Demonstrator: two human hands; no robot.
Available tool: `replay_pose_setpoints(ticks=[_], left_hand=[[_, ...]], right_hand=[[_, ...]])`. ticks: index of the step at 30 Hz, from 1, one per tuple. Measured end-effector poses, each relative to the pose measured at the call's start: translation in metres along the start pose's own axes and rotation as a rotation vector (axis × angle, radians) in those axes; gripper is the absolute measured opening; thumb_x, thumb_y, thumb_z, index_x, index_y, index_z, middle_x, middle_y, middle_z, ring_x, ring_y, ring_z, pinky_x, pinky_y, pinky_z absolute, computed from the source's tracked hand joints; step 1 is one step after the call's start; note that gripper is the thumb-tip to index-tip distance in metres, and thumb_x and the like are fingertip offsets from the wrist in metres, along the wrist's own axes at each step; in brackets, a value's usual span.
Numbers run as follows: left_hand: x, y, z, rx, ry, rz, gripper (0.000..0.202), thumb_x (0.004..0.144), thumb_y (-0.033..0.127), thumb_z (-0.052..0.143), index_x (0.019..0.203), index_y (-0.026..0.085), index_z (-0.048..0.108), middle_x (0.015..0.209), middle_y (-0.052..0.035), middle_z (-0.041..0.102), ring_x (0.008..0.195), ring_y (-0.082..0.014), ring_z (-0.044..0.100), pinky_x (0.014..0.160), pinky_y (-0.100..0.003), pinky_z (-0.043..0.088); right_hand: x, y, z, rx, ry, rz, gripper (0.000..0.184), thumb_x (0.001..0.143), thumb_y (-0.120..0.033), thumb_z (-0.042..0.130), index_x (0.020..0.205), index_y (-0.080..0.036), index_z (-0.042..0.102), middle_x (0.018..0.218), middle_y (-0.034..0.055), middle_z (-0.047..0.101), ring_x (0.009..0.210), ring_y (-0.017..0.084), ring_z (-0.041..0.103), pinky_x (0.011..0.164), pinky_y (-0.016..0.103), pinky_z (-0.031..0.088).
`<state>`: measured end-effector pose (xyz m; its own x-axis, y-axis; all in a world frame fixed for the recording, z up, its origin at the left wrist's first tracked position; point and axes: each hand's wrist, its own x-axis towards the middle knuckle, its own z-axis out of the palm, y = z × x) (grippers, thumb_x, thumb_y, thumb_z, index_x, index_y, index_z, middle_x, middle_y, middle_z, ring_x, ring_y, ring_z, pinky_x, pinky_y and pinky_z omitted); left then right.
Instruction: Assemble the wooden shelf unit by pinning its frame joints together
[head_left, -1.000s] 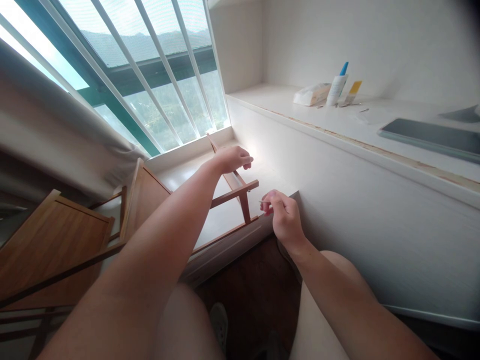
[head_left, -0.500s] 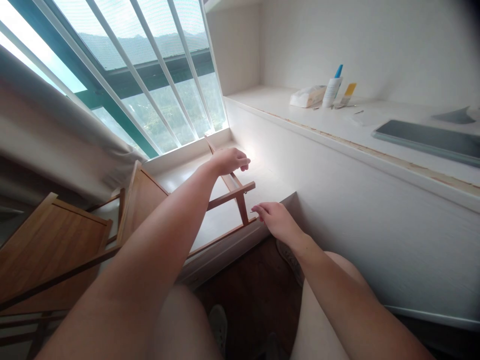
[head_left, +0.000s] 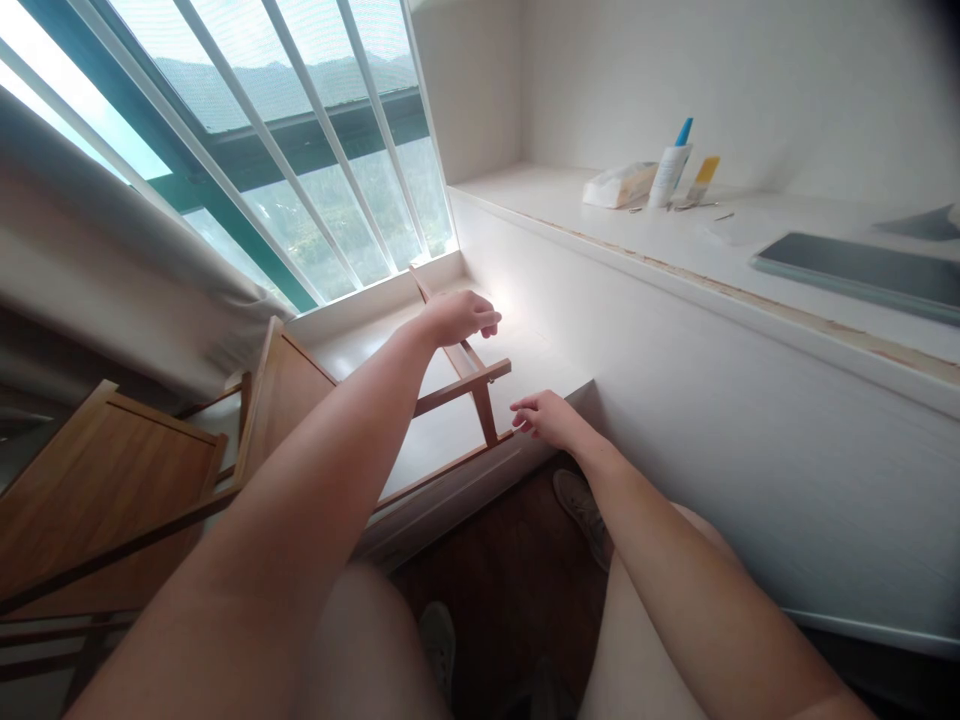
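Observation:
A slatted wooden furniture frame (head_left: pixel 484 412) lies on the white window ledge. Over its far rail hangs my left hand (head_left: pixel 466 316), fingers curled closed; whatever they may hold is hidden from this side. Nearer to me, just right of the frame's end post, my right hand (head_left: pixel 549 418) hovers by the ledge's front edge. Its fingers are bent loosely and a little apart, with nothing visible between them. A short wooden bar end (head_left: pixel 498 370) with a small fitting sticks out between the two hands.
On the white shelf (head_left: pixel 540 200) at the right are a tissue pack (head_left: pixel 619 186), a white bottle with a blue nozzle (head_left: pixel 669 172), a yellow-handled brush (head_left: pixel 705 178) and a dark flat panel (head_left: pixel 862 275). Wooden panels (head_left: pixel 142 470) stand at the left, near a curtain (head_left: pixel 112 230).
My right hand has moved slightly up and right, away from the frame's end post, and its pinched fingers have loosened. My left hand has barely moved.

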<state>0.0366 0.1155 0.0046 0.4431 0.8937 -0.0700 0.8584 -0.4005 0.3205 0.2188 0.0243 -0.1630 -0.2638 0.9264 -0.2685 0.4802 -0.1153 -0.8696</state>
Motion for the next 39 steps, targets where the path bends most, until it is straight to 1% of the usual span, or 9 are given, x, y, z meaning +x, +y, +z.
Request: replay_pose_setpoints(ticks=[4, 6, 14, 18, 23, 28, 32, 35, 39], left_hand=[[0.0, -0.001, 0.0, -0.005, -0.005, 0.001, 0.038, 0.088, 0.049, 0.048, 0.08, 0.025, 0.076, 0.089, 0.0006, 0.076, 0.078, -0.0166, 0.061, 0.072, -0.03, 0.041], [0.0, -0.002, 0.0, -0.006, -0.005, -0.001, 0.038, 0.088, 0.049, 0.048, 0.08, 0.025, 0.076, 0.089, 0.0003, 0.075, 0.078, -0.0168, 0.061, 0.072, -0.03, 0.041], [0.0, 0.0, 0.0, -0.008, -0.009, 0.0, 0.039, 0.088, 0.049, 0.047, 0.08, 0.024, 0.076, 0.089, -0.0006, 0.076, 0.078, -0.0173, 0.062, 0.072, -0.03, 0.041], [-0.001, 0.0, -0.001, -0.009, -0.007, -0.002, 0.037, 0.087, 0.048, 0.048, 0.08, 0.025, 0.076, 0.088, 0.0002, 0.075, 0.078, -0.0172, 0.061, 0.071, -0.03, 0.04], [-0.001, 0.0, -0.001, -0.011, -0.007, 0.004, 0.038, 0.087, 0.048, 0.047, 0.079, 0.024, 0.076, 0.088, -0.0001, 0.075, 0.078, -0.0171, 0.061, 0.071, -0.03, 0.04], [-0.001, -0.001, 0.0, -0.015, -0.012, 0.006, 0.038, 0.087, 0.048, 0.047, 0.08, 0.024, 0.076, 0.088, -0.0003, 0.076, 0.077, -0.0169, 0.061, 0.071, -0.03, 0.04], [-0.001, -0.001, -0.001, -0.017, -0.007, 0.006, 0.037, 0.087, 0.048, 0.047, 0.079, 0.024, 0.075, 0.088, -0.0004, 0.076, 0.078, -0.0172, 0.061, 0.072, -0.03, 0.041], [-0.001, -0.001, -0.001, -0.019, -0.007, 0.005, 0.036, 0.087, 0.046, 0.048, 0.078, 0.025, 0.075, 0.088, 0.0006, 0.076, 0.078, -0.0169, 0.062, 0.072, -0.03, 0.041], [0.0, -0.001, 0.001, -0.018, -0.003, -0.006, 0.035, 0.087, 0.046, 0.048, 0.079, 0.025, 0.075, 0.089, 0.0012, 0.076, 0.076, -0.0162, 0.061, 0.072, -0.03, 0.041]], right_hand=[[0.006, 0.004, 0.0, -0.153, 0.029, -0.036, 0.026, 0.087, -0.02, 0.063, 0.107, -0.013, 0.078, 0.101, 0.012, 0.077, 0.094, 0.021, 0.071, 0.079, 0.026, 0.051], [0.007, 0.005, -0.001, -0.218, 0.033, -0.053, 0.023, 0.084, -0.021, 0.066, 0.101, -0.015, 0.08, 0.101, 0.0118, 0.077, 0.096, 0.022, 0.07, 0.081, 0.026, 0.05], [0.003, 0.002, -0.001, -0.409, 0.057, -0.076, 0.025, 0.088, -0.02, 0.057, 0.098, -0.015, 0.079, 0.077, 0.0088, 0.075, 0.075, 0.018, 0.067, 0.067, 0.025, 0.045], [-0.002, -0.001, -0.001, -0.514, 0.07, -0.06, 0.024, 0.09, -0.024, 0.057, 0.081, -0.013, 0.077, 0.077, 0.015, 0.073, 0.071, 0.021, 0.066, 0.065, 0.028, 0.042], [-0.006, -0.003, -0.002, -0.604, 0.081, -0.031, 0.026, 0.09, -0.03, 0.055, 0.08, -0.013, 0.072, 0.085, 0.0211, 0.072, 0.076, 0.027, 0.066, 0.065, 0.033, 0.039], [-0.021, -0.014, -0.013, -0.596, 0.086, -0.076, 0.03, 0.092, -0.033, 0.052, 0.068, -0.018, 0.062, 0.077, 0.0128, 0.068, 0.072, 0.022, 0.061, 0.062, 0.031, 0.034], [-0.055, -0.033, -0.026, -0.503, 0.124, -0.208, 0.038, 0.098, -0.041, 0.043, 0.066, -0.021, 0.047, 0.066, 0.0007, 0.057, 0.064, 0.014, 0.05, 0.059, 0.028, 0.031], [-0.084, -0.049, -0.026, -0.224, 0.318, -0.475, 0.041, 0.099, -0.043, 0.044, 0.065, -0.022, 0.036, 0.056, -0.0041, 0.039, 0.054, 0.012, 0.035, 0.055, 0.027, 0.028], [-0.101, -0.062, -0.012, -0.153, 0.504, -0.756, 0.037, 0.099, -0.033, 0.048, 0.065, -0.022, 0.035, 0.06, -0.0032, 0.038, 0.056, 0.012, 0.035, 0.059, 0.028, 0.031]])
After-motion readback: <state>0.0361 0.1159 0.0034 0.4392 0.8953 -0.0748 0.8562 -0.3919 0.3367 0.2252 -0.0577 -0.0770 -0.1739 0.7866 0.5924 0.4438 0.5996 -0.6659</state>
